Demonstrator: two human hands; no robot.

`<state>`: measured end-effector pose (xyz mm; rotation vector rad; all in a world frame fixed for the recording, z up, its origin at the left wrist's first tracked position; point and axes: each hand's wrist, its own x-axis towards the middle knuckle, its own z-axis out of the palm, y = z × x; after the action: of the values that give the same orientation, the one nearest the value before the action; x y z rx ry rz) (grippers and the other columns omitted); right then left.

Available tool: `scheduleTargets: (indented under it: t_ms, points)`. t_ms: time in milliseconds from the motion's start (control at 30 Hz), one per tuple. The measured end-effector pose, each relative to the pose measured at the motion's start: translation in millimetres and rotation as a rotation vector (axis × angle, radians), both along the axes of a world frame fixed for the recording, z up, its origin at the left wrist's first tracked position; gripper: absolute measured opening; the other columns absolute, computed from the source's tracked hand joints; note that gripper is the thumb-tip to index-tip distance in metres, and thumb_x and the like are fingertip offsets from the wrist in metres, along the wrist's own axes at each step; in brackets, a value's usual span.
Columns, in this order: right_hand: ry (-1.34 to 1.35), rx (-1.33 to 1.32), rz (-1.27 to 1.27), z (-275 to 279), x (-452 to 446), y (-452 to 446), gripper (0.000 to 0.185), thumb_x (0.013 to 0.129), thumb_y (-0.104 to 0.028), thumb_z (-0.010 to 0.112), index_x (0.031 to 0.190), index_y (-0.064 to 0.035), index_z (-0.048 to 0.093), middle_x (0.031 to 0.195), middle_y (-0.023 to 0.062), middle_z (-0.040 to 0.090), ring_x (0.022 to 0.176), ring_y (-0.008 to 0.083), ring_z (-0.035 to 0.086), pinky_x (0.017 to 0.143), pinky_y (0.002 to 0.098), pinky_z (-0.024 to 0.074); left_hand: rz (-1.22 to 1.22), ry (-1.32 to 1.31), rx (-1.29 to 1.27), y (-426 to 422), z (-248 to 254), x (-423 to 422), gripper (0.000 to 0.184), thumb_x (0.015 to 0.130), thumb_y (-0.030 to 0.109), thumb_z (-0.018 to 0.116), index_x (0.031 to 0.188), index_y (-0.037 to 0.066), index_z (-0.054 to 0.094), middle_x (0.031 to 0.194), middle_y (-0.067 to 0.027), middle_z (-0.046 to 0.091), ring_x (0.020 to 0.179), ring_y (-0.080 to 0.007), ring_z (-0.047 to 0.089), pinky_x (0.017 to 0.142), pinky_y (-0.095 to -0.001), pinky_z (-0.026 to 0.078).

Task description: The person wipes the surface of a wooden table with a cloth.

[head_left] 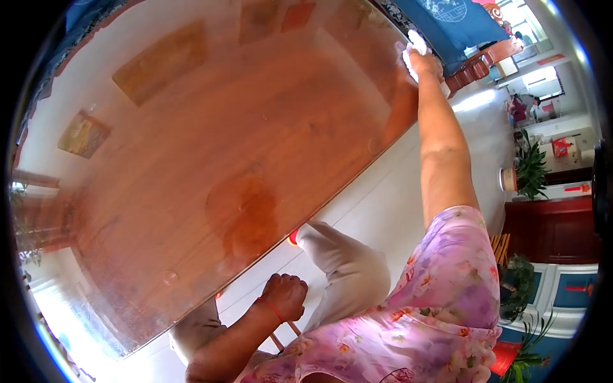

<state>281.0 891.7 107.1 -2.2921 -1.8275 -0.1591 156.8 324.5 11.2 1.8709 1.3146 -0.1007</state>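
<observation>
A white cloth [417, 42] is bunched under my right hand [428, 64], whose fingers are closed over it. That arm reaches out to the far right corner of a glossy brown wooden table [306, 147], and the cloth lies against its surface near the edge. My left hand [285, 298], with a thin red cord round the wrist, is curled into a fist close to my body, just off the table's near edge. Nothing shows sticking out of that fist; its palm side is hidden.
Beside the far corner stand a blue patterned cover [463, 29] and a carved reddish wooden armrest [472, 70]. Potted plants [530, 167] line the right side, near a dark red door [552, 230]. My knee [348, 255] is close to the table edge. Reflections cover the tabletop.
</observation>
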Motion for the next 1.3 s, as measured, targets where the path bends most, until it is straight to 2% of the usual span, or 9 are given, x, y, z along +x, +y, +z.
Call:
scheduleTargets:
  t_ms: [100, 267, 400, 533, 600, 733, 933, 1067, 1300]
  points:
    - [0.007, -0.093, 0.141, 6.7, 9.7, -6.8, 0.071, 0.08, -0.059, 0.041, 0.137, -0.0152, 0.041, 0.14, 0.0145, 0.042, 0.128, 0.0329, 0.04, 0.105, 0.0498, 0.0302, -0.008, -0.017, 0.09, -7.9, 0.5, -4.4, 0.031, 0.074, 0.031, 0.061, 0.089, 0.004, 0.063, 0.085, -0.0147, 0.064, 0.081, -0.0304, 0.063, 0.071, -0.043, 0.048]
    - [0.023, -0.028, 0.335, -23.0, 37.4, 14.0, 0.061, 0.079, -0.05, 0.049, 0.121, -0.0069, 0.055, 0.123, 0.0224, 0.054, 0.116, 0.0368, 0.051, 0.098, 0.0407, 0.0392, -0.029, -0.067, 0.015, -12.7, 17.2, -11.3, 0.028, 0.068, 0.024, 0.065, 0.085, 0.003, 0.064, 0.084, -0.0154, 0.064, 0.082, -0.0307, 0.063, 0.071, -0.0428, 0.048]
    - [-0.004, 0.06, 0.539, -19.2, 12.4, -22.4, 0.062, 0.08, -0.054, 0.045, 0.126, -0.0131, 0.054, 0.12, 0.0181, 0.058, 0.114, 0.0344, 0.053, 0.097, 0.0429, 0.0401, 0.043, -0.136, 0.079, -26.9, 20.5, -9.5, 0.024, 0.063, 0.018, 0.064, 0.08, 0.001, 0.064, 0.082, -0.017, 0.064, 0.079, -0.0317, 0.063, 0.068, -0.0428, 0.05]
    - [-0.031, 0.073, 0.655, -26.9, -51.1, -40.8, 0.059, 0.081, -0.049, 0.05, 0.129, -0.0143, 0.05, 0.127, 0.0166, 0.053, 0.118, 0.0325, 0.049, 0.099, 0.0413, 0.0378, 0.063, -0.123, 0.146, -33.6, 26.2, -17.3, 0.021, 0.061, 0.015, 0.065, 0.076, 0.0, 0.064, 0.078, -0.0174, 0.064, 0.076, -0.0322, 0.064, 0.065, -0.0419, 0.05]
    - [0.033, 0.14, 0.868, -36.1, -94.2, -51.3, 0.056, 0.082, -0.045, 0.052, 0.126, -0.0102, 0.051, 0.126, 0.0175, 0.053, 0.118, 0.0341, 0.048, 0.1, 0.0407, 0.0367, 0.071, -0.128, 0.157, -37.3, 32.4, -22.2, 0.02, 0.06, 0.014, 0.065, 0.074, 0.0, 0.065, 0.076, -0.0172, 0.064, 0.075, -0.032, 0.064, 0.065, -0.0416, 0.05]
    - [0.022, 0.141, 1.016, -13.4, -202.1, -148.5, 0.056, 0.08, -0.04, 0.053, 0.126, -0.0095, 0.052, 0.124, 0.0151, 0.055, 0.118, 0.0305, 0.049, 0.101, 0.039, 0.0369, 0.122, -0.118, 0.195, -51.1, 39.9, -30.6, 0.018, 0.06, 0.013, 0.065, 0.072, 0.0, 0.065, 0.076, -0.0164, 0.065, 0.074, -0.0313, 0.064, 0.066, -0.041, 0.051]
    - [0.06, 0.295, 1.284, -34.8, -314.9, -214.7, 0.055, 0.08, -0.039, 0.057, 0.123, -0.0035, 0.053, 0.123, 0.0169, 0.055, 0.116, 0.0311, 0.05, 0.099, 0.038, 0.0388, 0.128, -0.12, 0.205, -66.5, 46.4, -41.6, 0.018, 0.061, 0.013, 0.065, 0.073, 0.001, 0.066, 0.08, -0.017, 0.065, 0.075, -0.0309, 0.064, 0.068, -0.0403, 0.051]
    - [0.095, 0.205, 1.461, -27.2, -378.7, -286.6, 0.058, 0.082, -0.041, 0.051, 0.124, -0.0012, 0.053, 0.127, 0.0164, 0.053, 0.122, 0.0292, 0.046, 0.105, 0.038, 0.0326, 0.138, -0.137, 0.224, -72.3, 49.1, -46.5, 0.018, 0.06, 0.012, 0.063, 0.074, 0.001, 0.067, 0.081, -0.0171, 0.065, 0.075, -0.0311, 0.065, 0.068, -0.0404, 0.051]
    - [0.18, 0.415, 1.702, -26.1, -468.4, -425.0, 0.046, 0.076, -0.038, 0.057, 0.106, -0.0029, 0.062, 0.114, 0.0131, 0.06, 0.109, 0.0282, 0.055, 0.095, 0.0398, 0.041, 0.168, -0.128, 0.272, -78.8, 53.1, -56.9, 0.02, 0.059, 0.012, 0.062, 0.075, 0.002, 0.068, 0.08, -0.0171, 0.066, 0.076, -0.0305, 0.066, 0.066, -0.0406, 0.052]
